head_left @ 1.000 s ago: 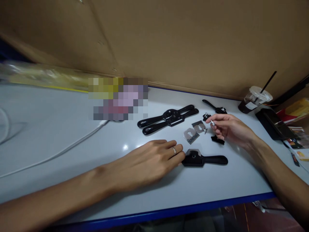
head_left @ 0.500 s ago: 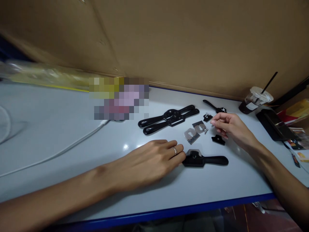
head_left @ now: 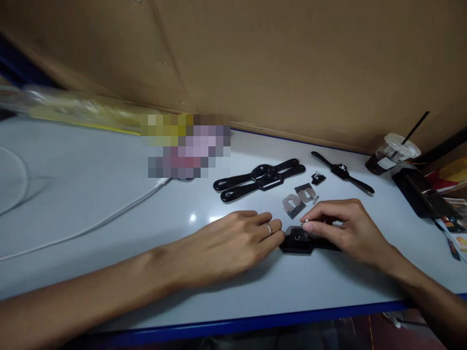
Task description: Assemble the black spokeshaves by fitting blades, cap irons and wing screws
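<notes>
Tool (head_left: 295, 246) is laid flat on the desk (head_left: 175, 301) near its front edge, its left end covered by the left hand (head_left: 244, 238); left fingers are curled close together over it, probably so that it is steadied. Their undersides are hidden. By the right hand (head_left: 346, 231) a shiny piece (head_left: 305, 222), likely a screw, is pinched between thumb and index just above the tool; a fingertip grip is presumably needed for something so small. Two blades (head_left: 292, 207) are set flat just behind, maybe for easy reach; overlapped or merely touching cannot be told. A loose screw (head_left: 315, 199) is placed beside the farther one, a cap (head_left: 318, 179) behind. Two tools (head_left: 235, 182) are lined up alongside each other, a back tool (head_left: 341, 171) set apart to the right.

Tools: glossy black, seemingly coated metal, slim rounded handles, wider middles. Blades: thin, silver, slotted, corners clipped, mirror-like. Desk: smooth, pale, blue-edged. Cup (head_left: 386, 163): clear plastic, well apart.
</notes>
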Available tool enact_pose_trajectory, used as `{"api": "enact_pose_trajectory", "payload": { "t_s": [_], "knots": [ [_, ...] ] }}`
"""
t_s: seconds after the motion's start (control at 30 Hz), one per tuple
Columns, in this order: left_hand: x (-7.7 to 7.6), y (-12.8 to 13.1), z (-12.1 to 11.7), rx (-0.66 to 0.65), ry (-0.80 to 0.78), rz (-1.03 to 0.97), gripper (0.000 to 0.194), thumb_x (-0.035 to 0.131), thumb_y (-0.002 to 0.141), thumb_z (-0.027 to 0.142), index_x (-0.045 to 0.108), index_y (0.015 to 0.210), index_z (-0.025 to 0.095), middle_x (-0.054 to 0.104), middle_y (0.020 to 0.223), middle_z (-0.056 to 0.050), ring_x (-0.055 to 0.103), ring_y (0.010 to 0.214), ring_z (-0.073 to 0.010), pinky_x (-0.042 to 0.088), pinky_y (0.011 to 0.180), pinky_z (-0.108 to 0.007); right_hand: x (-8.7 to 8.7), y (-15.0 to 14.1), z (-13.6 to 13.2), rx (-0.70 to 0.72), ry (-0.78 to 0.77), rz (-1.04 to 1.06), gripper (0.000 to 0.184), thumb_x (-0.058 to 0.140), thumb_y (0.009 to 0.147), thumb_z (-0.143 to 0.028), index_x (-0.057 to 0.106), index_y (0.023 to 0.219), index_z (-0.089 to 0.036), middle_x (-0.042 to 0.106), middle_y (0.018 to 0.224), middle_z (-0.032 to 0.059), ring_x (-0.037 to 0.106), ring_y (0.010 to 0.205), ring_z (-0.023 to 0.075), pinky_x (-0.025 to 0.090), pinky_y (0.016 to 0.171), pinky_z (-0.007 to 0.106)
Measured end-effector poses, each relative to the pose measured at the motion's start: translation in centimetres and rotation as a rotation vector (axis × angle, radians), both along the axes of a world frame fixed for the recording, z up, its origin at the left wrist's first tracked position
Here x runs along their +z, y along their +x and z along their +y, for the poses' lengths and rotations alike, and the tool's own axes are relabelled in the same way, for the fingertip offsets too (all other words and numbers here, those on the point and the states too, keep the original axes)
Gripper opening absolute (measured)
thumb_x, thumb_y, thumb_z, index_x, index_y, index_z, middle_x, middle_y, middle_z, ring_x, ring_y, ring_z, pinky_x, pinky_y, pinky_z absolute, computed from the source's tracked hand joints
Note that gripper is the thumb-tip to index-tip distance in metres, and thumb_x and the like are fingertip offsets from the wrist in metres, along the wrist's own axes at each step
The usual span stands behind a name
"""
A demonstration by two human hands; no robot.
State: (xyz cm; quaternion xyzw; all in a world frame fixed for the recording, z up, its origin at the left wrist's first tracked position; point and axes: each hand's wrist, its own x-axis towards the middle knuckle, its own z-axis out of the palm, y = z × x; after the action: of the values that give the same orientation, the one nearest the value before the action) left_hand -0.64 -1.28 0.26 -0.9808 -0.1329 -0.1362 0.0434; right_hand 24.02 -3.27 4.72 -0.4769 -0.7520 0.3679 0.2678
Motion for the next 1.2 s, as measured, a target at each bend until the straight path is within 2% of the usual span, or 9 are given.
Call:
{"api": "enact_pose_trajectory", "payload": {
  "t_s": [0.1,0.37,0.67,0.93,1.03,1.2],
  "knots": [
    [0.1,0.0,-0.1,0.001,0.008,-0.003,0.012,0.047,0.098,0.009,0.054,0.094,0.017,0.06,0.08,-0.001,0.052,0.069,-0.0185,0.039,0.059,-0.034,-0.3,-0.2,-0.5,0.069,0.041,-0.055,0.014,0.067,0.09,-0.025,0.07,0.076,-0.021,0.068,0.069,-0.0022,0.056,0.062,0.0113,0.042,0.06,0.026],
    [0.3,0.1,0.0,-0.008,0.017,-0.028,0.012,0.047,0.097,0.008,0.056,0.094,0.016,0.06,0.078,-0.002,0.052,0.068,-0.0185,0.038,0.058,-0.033,-1.0,-0.4,-0.7,0.125,0.092,-0.113,0.019,0.066,0.092,-0.021,0.062,0.074,-0.02,0.056,0.062,-0.0061,0.047,0.056,0.0082,0.037,0.058,0.024],
    [0.5,0.1,0.0,-0.012,0.02,-0.022,0.013,0.047,0.098,0.008,0.056,0.094,0.016,0.061,0.079,-0.002,0.052,0.068,-0.0185,0.039,0.059,-0.033,-1.4,-0.7,-0.6,0.135,0.235,-0.176,0.02,0.059,0.095,-0.02,0.058,0.076,-0.021,0.062,0.069,-0.0025,0.052,0.061,0.0109,0.039,0.062,0.026],
    [0.2,0.2,0.1,-0.008,0.01,-0.025,0.011,0.049,0.097,0.008,0.057,0.096,0.016,0.062,0.081,-0.002,0.053,0.069,-0.0196,0.04,0.059,-0.034,-1.9,-0.6,-0.7,0.225,0.344,-0.286,0.02,0.052,0.1,-0.022,0.06,0.082,-0.02,0.063,0.074,0.0018,0.053,0.065,0.0135,0.04,0.063,0.029],
    [0.2,0.2,0.1,-0.007,0.015,-0.018,0.011,0.048,0.097,0.008,0.056,0.096,0.016,0.061,0.081,-0.002,0.053,0.069,-0.0199,0.04,0.059,-0.034,-1.8,-0.8,-0.7,0.178,0.262,-0.209,0.014,0.055,0.097,-0.02,0.064,0.086,-0.019,0.065,0.075,0.0008,0.054,0.066,0.0128,0.041,0.065,0.028],
    [0.2,0.2,0.0,-0.009,0.016,-0.021,0.014,0.045,0.096,0.007,0.055,0.094,0.016,0.058,0.079,-0.002,0.051,0.067,-0.02,0.039,0.057,-0.035,-1.5,-0.8,-0.4,0.049,-0.138,-0.045,0.012,0.067,0.089,-0.025,0.067,0.077,-0.02,0.06,0.062,-0.0049,0.052,0.059,0.0106,0.04,0.058,0.024]
  ]
}}
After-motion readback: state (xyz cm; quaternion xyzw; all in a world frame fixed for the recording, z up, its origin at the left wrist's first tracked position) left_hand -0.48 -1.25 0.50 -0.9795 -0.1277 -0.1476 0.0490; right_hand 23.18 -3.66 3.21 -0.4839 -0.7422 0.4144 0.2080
